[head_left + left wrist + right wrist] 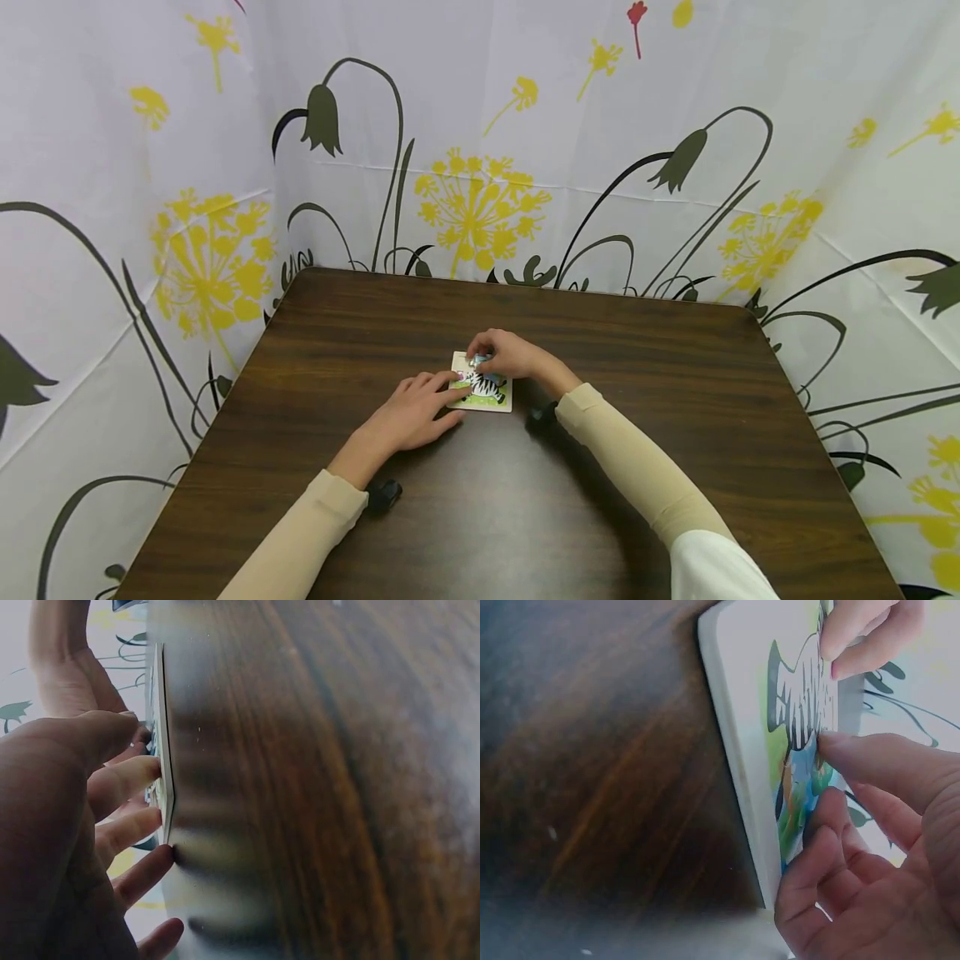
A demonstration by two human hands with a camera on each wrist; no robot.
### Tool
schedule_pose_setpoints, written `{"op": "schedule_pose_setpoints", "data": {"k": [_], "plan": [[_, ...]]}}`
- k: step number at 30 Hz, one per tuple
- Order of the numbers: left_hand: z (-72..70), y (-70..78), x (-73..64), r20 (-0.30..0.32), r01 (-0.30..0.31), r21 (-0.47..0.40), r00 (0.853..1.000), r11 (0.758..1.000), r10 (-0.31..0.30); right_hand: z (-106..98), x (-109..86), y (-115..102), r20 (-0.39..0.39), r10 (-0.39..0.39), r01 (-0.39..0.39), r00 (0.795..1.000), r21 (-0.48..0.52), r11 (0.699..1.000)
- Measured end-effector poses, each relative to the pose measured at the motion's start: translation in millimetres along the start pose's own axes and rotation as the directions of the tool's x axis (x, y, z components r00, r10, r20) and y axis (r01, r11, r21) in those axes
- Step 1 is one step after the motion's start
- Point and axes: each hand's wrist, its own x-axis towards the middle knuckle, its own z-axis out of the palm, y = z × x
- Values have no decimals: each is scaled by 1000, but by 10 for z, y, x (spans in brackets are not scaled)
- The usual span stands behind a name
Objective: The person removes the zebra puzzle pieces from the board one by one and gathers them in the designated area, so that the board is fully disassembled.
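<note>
A small square zebra puzzle (483,403) with a pale border lies flat on the table. Its striped zebra (799,694) and a blue and green part beside it show in the right wrist view. My left hand (408,412) reaches in from the left, fingers spread and nearly straight, some fingertips on the puzzle's near left part. My right hand (512,355) is over the far edge of the puzzle with bent fingers. Its thumb and fingers pinch a blue-green puzzle piece (821,777) there; the fingers partly cover this piece.
The dark wood-grain table (637,417) extends around the puzzle. A white curtain (480,108) with printed flowers hangs behind it and at both sides. Black wrist devices are at the left wrist (384,497) and the right wrist (542,417), close to the tabletop.
</note>
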Motion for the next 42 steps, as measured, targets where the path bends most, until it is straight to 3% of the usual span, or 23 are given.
{"op": "schedule_pose_setpoints", "data": {"k": [7, 24, 32, 42], "plan": [[2, 10, -4, -5, 1, 0, 1000, 1000, -1, -12, -7, -46, 1, 27, -27, 1000, 41, 999], [-4, 22, 21, -9, 7, 16, 1000, 1000, -7, -15, -25, 51, -13, -35, 36, 999, 146, 989], [-18, 36, 26, 8, 25, 24, 1000, 999, -26, -57, -50, 145, 18, 50, -52, 999, 252, 966], [-1, 50, 37, 5, 26, 64, 1000, 998, -27, -97, -56, 153, 75, 14, -33, 997, 258, 965]]}}
